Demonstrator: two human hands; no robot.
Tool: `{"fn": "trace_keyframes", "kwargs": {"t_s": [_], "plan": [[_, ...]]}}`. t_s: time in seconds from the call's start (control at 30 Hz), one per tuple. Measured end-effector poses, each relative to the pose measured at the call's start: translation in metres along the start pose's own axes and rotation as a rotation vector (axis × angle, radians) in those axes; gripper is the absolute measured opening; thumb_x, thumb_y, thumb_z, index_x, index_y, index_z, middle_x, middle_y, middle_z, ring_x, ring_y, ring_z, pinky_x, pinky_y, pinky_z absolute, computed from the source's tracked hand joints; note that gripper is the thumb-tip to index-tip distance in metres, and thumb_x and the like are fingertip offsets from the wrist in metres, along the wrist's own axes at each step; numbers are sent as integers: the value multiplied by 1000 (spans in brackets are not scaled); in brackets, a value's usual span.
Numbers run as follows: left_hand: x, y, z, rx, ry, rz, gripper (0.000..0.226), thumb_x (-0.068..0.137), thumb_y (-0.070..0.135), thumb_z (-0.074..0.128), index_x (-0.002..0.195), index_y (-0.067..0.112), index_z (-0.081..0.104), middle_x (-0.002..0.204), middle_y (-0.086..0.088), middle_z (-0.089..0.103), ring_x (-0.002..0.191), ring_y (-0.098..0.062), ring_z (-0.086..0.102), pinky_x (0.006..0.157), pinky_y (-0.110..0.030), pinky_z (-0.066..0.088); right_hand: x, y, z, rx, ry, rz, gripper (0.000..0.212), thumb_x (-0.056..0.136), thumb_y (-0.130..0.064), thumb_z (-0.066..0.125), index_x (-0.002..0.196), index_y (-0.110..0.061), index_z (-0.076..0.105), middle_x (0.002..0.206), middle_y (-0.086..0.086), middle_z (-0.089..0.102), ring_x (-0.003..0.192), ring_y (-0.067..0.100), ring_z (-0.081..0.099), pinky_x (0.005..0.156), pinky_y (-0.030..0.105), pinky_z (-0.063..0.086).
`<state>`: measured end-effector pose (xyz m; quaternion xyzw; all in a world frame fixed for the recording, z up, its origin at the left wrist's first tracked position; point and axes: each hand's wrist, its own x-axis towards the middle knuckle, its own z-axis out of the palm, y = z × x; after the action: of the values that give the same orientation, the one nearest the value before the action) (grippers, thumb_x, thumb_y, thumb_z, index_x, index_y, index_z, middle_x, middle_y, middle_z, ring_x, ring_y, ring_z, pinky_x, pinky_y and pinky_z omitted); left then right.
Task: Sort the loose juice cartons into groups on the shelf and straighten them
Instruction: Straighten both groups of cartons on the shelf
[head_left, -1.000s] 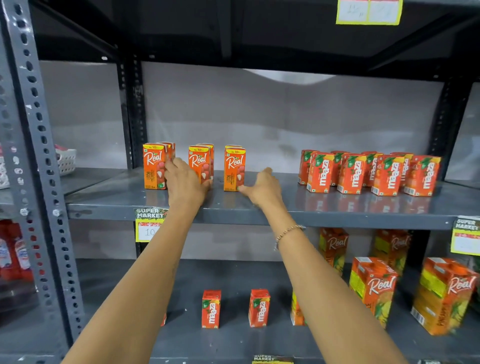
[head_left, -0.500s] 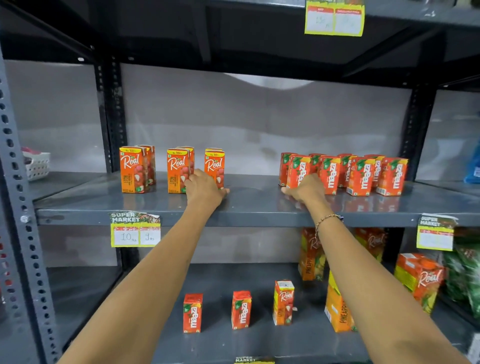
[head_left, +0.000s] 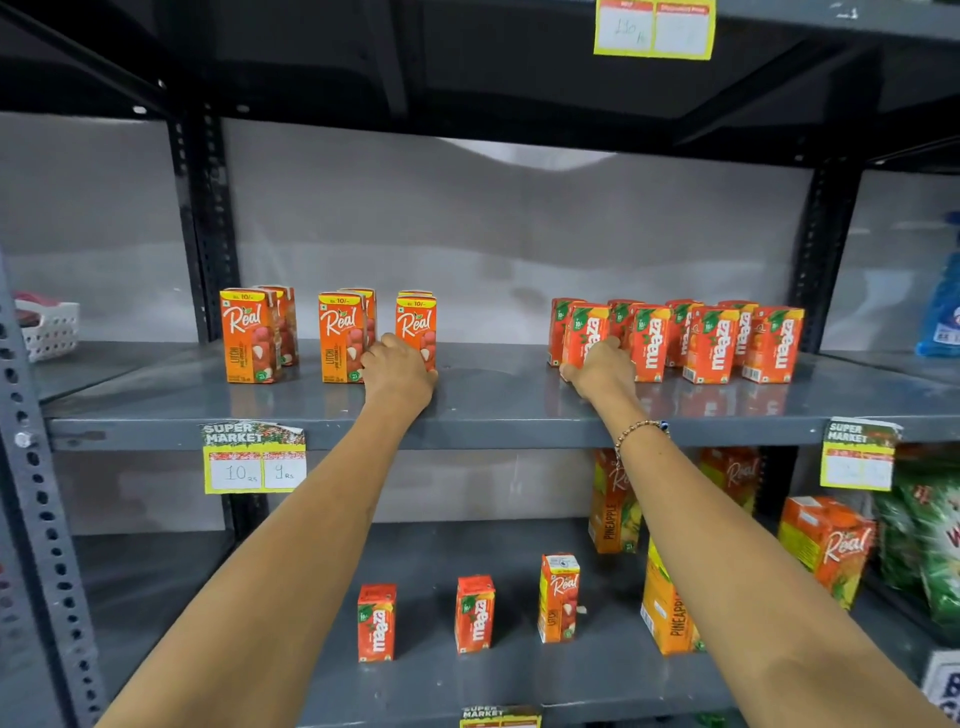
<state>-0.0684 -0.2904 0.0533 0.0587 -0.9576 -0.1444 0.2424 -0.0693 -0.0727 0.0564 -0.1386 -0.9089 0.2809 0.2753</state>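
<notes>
- Left hand (head_left: 397, 371): fingers curled between two upright orange Real litchi cartons (head_left: 415, 328) on grey metal shelf (head_left: 493, 410).
- Right hand (head_left: 602, 370): fingers pressed against leftmost upright red Maaza carton (head_left: 584, 332); grip cannot be told.

A dark grey metal shelving rack (head_left: 498, 415) fills the view, its perforated uprights (head_left: 208, 228) bolted at nine and three o'clock. Behind it runs a pale grey wall (head_left: 493, 234), with a bright patch of light (head_left: 530, 156) at twelve o'clock under the upper shelf.
</notes>
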Motion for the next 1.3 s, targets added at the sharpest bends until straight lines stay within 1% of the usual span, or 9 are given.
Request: {"fn": "trace_keyframes", "kwargs": {"t_s": [0.27,0.4,0.5,0.57,0.67,0.73,0.83,0.97,1.3], "plan": [[-3,0,-1,46,-18,-5,75,93,47,51,142,-4,25,141,-20,40,131,-35,41,108,-41,35,-1,1,0,23,-26,-6,70,82,-40,67,133,-1,39,129,15,56,117,33,57,94,38,47],[-2,0,-2,24,-9,-4,69,96,41,49,142,-4,24,142,-20,39,132,-35,40,109,-41,33,9,22,-10,95,-83,47,57,83,-34,68,126,-3,48,124,14,61,111,31,61,88,36,50],[-1,0,2,8,-17,-20,70,95,40,51,142,-3,24,142,-20,39,132,-35,40,109,-42,34,14,43,-27,24,89,218,77,81,-23,70,139,2,27,141,20,41,130,35,43,103,42,42],[0,-1,3,11,-20,-21,70,95,41,51,142,-3,24,143,-21,39,132,-36,40,109,-42,33,20,50,-31,-22,74,263,92,78,-26,74,144,3,17,146,20,33,134,35,36,106,43,39],[-1,0,2,-9,-18,-30,68,95,39,51,142,-3,24,142,-21,39,132,-36,40,109,-42,33,31,52,-29,78,22,228,101,68,-41,79,140,-2,19,136,18,46,123,36,52,100,46,47],[0,0,2,-16,-15,-35,69,95,40,51,141,-3,24,142,-21,39,132,-36,39,109,-42,33,38,55,-24,113,38,223,98,68,-41,79,138,-5,21,129,18,54,114,37,59,95,48,50],[0,0,3,-23,-20,-40,69,95,40,51,141,-3,24,142,-21,38,132,-37,39,109,-42,34,38,53,-22,75,44,193,84,81,-26,71,142,0,19,135,21,51,122,39,52,101,45,46],[0,1,3,-34,-21,-44,70,95,39,52,142,-3,23,143,-21,38,133,-37,39,109,-42,33,38,55,-22,61,55,191,73,83,-20,69,139,-1,25,135,22,50,123,40,51,99,45,44],[-9,0,-3,64,13,-47,70,93,44,53,140,-3,30,137,-20,43,129,-34,43,108,-41,33,25,55,-33,24,1,147,70,85,-31,66,136,2,31,132,20,53,119,38,55,96,42,47]]}}
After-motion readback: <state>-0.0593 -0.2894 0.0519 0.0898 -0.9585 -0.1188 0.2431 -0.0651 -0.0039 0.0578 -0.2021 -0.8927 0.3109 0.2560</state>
